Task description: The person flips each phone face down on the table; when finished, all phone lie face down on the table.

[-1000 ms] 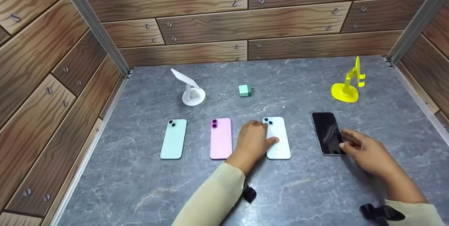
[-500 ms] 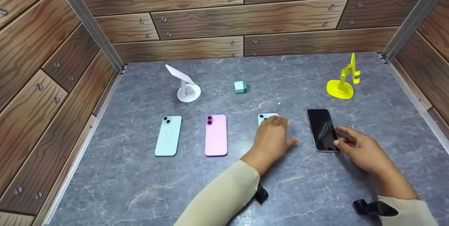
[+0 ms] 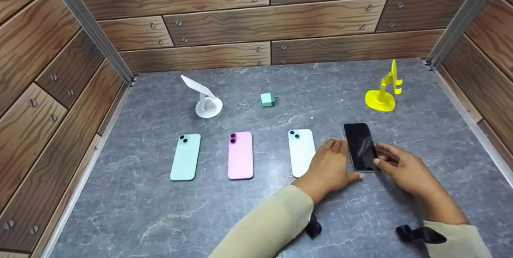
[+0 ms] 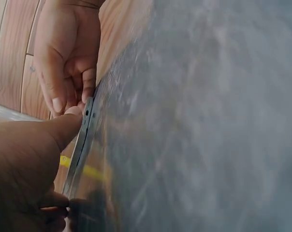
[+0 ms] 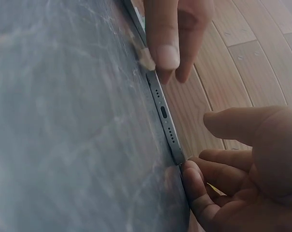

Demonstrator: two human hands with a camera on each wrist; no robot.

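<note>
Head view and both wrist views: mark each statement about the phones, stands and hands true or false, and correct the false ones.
1. Both hands touch the black phone. True.
2. The pink phone lies screen up. False: its back with the camera lenses faces up.
3. The left hand rests on the mint phone. False: it is at the black phone's left edge.
4. The yellow stand holds no phone. True.
5. The right hand touches the black phone's right edge. True.

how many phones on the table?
4, in one row: green phone far left, pink phone, white phone, black phone between both hands. None seem hidden.
</note>
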